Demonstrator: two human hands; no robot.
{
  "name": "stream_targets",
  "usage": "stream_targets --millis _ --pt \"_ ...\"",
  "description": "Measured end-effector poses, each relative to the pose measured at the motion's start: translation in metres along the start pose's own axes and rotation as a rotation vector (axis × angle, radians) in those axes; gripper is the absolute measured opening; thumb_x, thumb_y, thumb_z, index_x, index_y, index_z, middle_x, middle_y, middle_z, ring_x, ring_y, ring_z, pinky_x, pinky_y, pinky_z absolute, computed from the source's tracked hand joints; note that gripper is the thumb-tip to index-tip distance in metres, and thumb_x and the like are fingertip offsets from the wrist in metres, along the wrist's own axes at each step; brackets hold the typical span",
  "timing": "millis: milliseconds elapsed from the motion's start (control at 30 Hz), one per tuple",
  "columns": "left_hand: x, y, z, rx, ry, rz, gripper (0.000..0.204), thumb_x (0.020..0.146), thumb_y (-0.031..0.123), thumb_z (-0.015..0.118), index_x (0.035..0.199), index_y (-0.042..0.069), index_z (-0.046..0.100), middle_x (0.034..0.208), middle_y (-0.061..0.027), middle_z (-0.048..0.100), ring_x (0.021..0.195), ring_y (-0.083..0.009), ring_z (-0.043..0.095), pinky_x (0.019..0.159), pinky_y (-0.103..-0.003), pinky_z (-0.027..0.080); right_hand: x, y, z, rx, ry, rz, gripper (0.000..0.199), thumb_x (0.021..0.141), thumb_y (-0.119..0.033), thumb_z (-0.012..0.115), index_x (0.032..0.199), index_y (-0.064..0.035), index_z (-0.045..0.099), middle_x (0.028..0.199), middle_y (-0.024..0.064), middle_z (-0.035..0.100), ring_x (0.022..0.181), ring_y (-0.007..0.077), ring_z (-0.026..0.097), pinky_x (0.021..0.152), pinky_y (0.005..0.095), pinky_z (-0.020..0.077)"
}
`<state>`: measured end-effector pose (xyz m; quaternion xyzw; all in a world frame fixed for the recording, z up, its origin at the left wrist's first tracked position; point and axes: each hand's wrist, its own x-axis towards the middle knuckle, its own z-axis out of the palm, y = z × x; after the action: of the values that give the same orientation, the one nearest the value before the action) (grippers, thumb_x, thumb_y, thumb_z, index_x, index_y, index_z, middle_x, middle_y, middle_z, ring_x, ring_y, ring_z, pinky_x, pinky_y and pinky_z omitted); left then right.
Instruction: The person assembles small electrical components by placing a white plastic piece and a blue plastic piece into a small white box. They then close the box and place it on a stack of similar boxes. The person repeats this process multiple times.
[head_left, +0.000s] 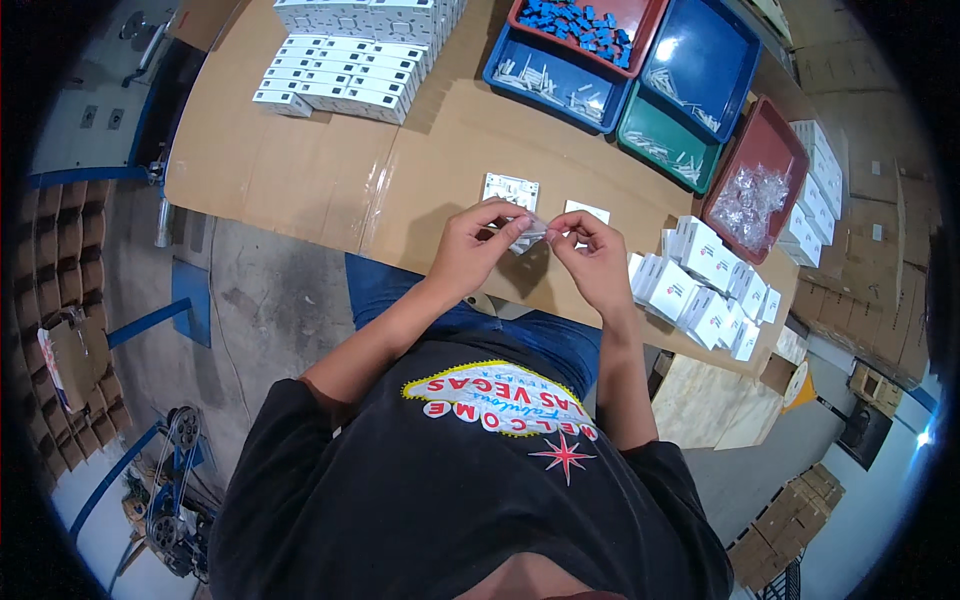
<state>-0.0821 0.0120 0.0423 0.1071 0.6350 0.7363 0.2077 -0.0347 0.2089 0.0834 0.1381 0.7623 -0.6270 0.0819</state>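
Note:
In front of my body, both hands meet over the near edge of the cardboard-covered table. My left hand pinches a small clear plastic bag between thumb and fingers. The fingers of my right hand are closed on the other end of the bag. Whatever the bag holds is too small to make out. Just beyond my left hand lies a white plastic part with fittings on its face, partly covered by the fingers. A flat white square piece rests past my right hand.
Stacked white boxes stand at the far left. Across the back right sit a red tray of blue parts, blue trays and a green tray of white pieces, and a red tray of clear bags. More white boxes lie right.

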Motion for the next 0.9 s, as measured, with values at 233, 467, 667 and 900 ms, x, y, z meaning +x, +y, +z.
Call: stream_targets --millis 233,467,667,900 --pt "0.000 -0.002 0.002 -0.003 0.038 0.018 0.017 0.100 0.012 0.069 0.112 0.001 0.074 0.100 -0.0036 0.073 0.090 -0.0092 0.065 0.074 -0.025 0.051 -0.002 -0.004 0.003 0.019 0.020 0.029 0.009 0.095 -0.008 0.072 0.101 -0.0012 0.071 0.074 -0.0043 0.063 0.066 0.0004 0.053 0.058 0.0197 0.0413" --pt "0.001 -0.003 0.002 -0.039 0.065 -0.005 0.016 0.100 0.011 0.069 0.112 0.002 0.073 0.099 -0.0024 0.074 0.089 -0.0081 0.065 0.075 -0.024 0.052 -0.001 0.000 0.004 0.009 0.018 0.012 0.009 0.094 -0.007 0.072 0.102 -0.0034 0.072 0.075 -0.0044 0.064 0.066 -0.0002 0.053 0.058 0.0202 0.0398" --pt "0.000 0.002 0.003 -0.048 0.054 -0.017 0.015 0.101 0.011 0.069 0.112 0.001 0.073 0.099 -0.0032 0.074 0.092 -0.0087 0.066 0.078 -0.025 0.054 0.000 -0.002 0.004 0.019 0.024 0.018 0.011 0.093 -0.007 0.073 0.104 -0.0039 0.072 0.082 -0.0041 0.066 0.066 -0.0003 0.052 0.059 0.0208 0.0404" --pt "-0.001 0.003 0.004 -0.041 0.066 -0.024 0.017 0.101 0.012 0.069 0.112 0.000 0.074 0.101 -0.0049 0.075 0.091 -0.0098 0.068 0.081 -0.026 0.055 0.001 0.009 0.003 0.043 -0.025 0.024 0.011 0.096 -0.003 0.071 0.106 0.0001 0.071 0.096 -0.0020 0.068 0.078 0.0008 0.055 0.066 0.0176 0.0424"
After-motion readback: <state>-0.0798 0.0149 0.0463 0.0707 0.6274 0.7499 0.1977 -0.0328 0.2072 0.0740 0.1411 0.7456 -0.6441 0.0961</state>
